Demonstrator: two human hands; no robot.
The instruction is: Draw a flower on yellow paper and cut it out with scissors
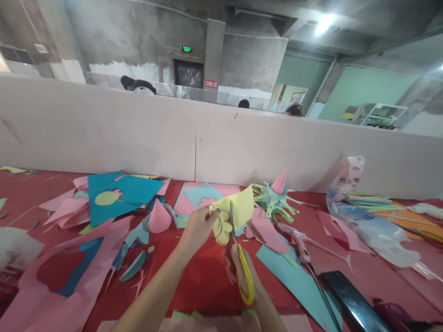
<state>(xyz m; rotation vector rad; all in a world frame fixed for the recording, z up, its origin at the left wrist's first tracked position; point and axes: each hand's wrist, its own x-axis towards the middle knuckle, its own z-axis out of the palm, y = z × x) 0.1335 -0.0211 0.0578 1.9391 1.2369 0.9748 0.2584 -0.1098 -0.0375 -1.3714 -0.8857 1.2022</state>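
Observation:
My left hand [200, 227] pinches the left side of a yellow paper sheet [243, 207], which has a flower outline [222, 227] drawn on it in dark lines. My right hand [238, 267] is wrapped round the yellow handles of a pair of scissors [246, 281]. Their metal blades point up and lie against the yellow paper, just right of the drawn petals. Part of the paper's lower edge is curved beside the petals. Both hands are above the red table [194, 281], close together near the middle.
A pink cone [159, 217] and blue sheets [117, 193] lie left. Behind right stands a fringed green piece with a pink cone [278, 183]. A glue gun [301, 244], black phone [356, 299] and plastic bag [374, 230] lie right. A white partition [138, 133] stands behind.

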